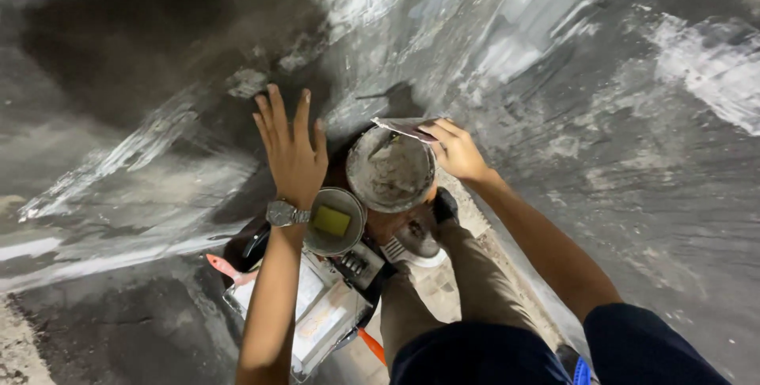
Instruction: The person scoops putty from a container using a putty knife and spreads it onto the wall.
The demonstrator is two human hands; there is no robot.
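Up close, the left hand [291, 147] lies flat against the grey, plaster-streaked wall [602, 116], its fingers spread wide and holding nothing; a metal wristwatch [285, 213] sits on that wrist. The right hand [457, 151] has its grip pinched on a flat plastering blade [405, 126], smeared with grey paste, held just over the rim of a round bucket [391, 170] caked in grey plaster. That bucket sits between the two hands, close to the wall. Just beside it, nearer the left forearm, is a smaller round tub [336, 220] with a yellow sponge [332, 220] lying inside. Below the buckets a foot in a dark and white shoe [416, 244] shows, with the person's khaki trouser leg [467, 290] running down toward the camera. Under the left forearm is a clutter of gear: a pale flat box [321, 314], and something with an orange handle [372, 345], partly hidden. The floor [95, 330] at lower left is dark and rough.
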